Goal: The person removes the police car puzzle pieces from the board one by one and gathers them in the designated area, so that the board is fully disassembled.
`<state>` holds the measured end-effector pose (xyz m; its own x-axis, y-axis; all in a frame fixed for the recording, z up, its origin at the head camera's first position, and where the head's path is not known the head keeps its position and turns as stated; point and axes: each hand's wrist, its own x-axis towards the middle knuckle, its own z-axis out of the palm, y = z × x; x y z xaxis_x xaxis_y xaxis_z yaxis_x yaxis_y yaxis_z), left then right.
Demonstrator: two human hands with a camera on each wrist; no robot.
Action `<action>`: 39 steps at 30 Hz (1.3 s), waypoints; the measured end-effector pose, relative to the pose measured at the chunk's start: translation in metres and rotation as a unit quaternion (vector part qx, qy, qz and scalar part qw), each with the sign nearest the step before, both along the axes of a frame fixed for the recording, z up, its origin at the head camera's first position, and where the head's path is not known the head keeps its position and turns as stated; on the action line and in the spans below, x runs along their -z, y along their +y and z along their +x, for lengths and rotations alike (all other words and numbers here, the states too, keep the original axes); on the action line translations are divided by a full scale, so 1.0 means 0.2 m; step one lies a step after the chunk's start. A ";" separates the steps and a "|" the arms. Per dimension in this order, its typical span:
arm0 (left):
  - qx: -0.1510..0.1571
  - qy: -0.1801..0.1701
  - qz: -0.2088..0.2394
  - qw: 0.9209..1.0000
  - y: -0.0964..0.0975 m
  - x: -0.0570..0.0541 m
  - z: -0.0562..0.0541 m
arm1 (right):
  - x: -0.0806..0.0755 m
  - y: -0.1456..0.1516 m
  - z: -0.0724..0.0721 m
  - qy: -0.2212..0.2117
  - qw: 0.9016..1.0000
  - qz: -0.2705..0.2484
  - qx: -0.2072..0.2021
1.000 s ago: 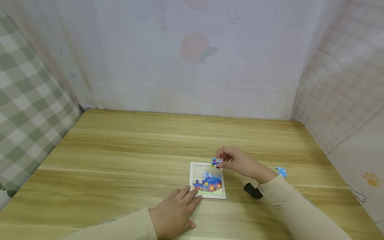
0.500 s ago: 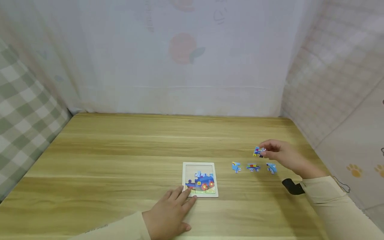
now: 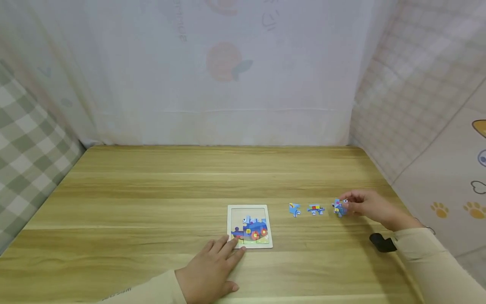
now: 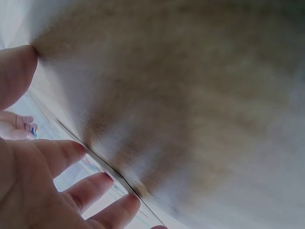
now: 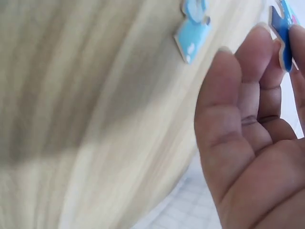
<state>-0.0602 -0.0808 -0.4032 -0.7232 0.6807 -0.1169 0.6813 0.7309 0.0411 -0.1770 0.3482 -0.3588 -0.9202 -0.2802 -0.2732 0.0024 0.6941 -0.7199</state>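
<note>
My right hand (image 3: 366, 207) pinches a small blue jigsaw piece (image 5: 284, 45) between thumb and fingers at the right of the table. In the head view it overlaps the rightmost loose piece; the right wrist view shows a light blue piece (image 5: 193, 38) lying on the wood below the fingers. My left hand (image 3: 209, 268) lies with extended fingers at the lower left corner of a square puzzle tray (image 3: 270, 240). A blue train picture (image 3: 254, 230) fills the tray's lower part, and bare backing shows above it. Fingertips (image 4: 102, 181) touch the tray edge in the left wrist view.
Two loose jigsaw pieces lie between tray and right hand: a light blue one (image 3: 294, 210) and one with red and yellow (image 3: 316, 209). A black wrist-worn device (image 3: 382, 243) hangs under the right sleeve. Curtains (image 3: 243, 126) border the wooden table (image 3: 152, 219).
My right hand has carried the pinched piece from the tray's upper right corner rightward, then lowered it over the rightmost loose piece. The left hand stays at the tray; the head view has turned right.
</note>
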 end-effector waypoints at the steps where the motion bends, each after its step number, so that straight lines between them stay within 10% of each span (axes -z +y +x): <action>1: 0.000 0.001 0.000 1.000 0.00 0.00 0.00 | 0.01 0.00 0.01 -0.006 1.000 -0.004 -0.001; 39: 0.005 0.002 -0.014 1.000 0.00 0.00 -0.01 | 0.13 -0.42 0.15 -0.063 0.994 -0.089 -0.026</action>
